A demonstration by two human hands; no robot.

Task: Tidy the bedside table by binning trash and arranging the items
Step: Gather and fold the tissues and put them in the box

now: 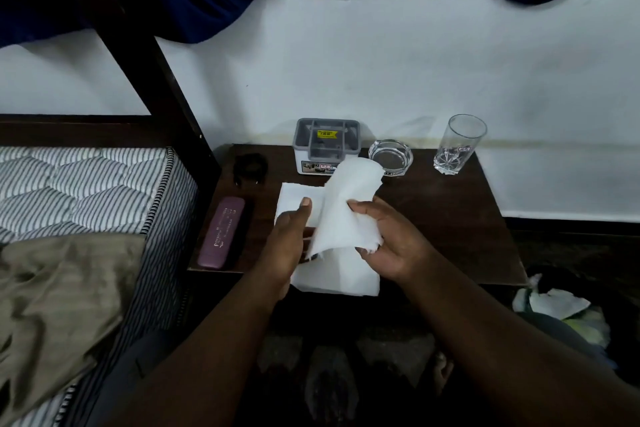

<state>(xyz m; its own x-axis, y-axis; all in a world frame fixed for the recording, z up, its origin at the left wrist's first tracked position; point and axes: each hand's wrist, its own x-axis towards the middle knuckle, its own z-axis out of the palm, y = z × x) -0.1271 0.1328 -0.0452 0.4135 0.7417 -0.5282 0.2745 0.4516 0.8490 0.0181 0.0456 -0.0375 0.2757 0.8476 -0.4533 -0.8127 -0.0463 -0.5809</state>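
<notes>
Both hands on a white tissue sheet over the bedside table, fingers pinched shut on it.

L hand has thumb up on the sheet's left side, fingers closed behind it; R hand grips the white tissue sheet w/ thumb on top & fingers curled under its torn lower edge, so the sheet stands curved between the two. Under both hands more white tissue lies flat on the dark wood bedside table, reaching its near edge. Beyond the hands: grey-lidded organiser box, w/ glass ashtray just beside it & a clear drinking glass further R. Left of L hand: purple spectacle case, black clip-like item behind it. Far R of R hand, below table level, crumpled paper in a dark bin.
</notes>
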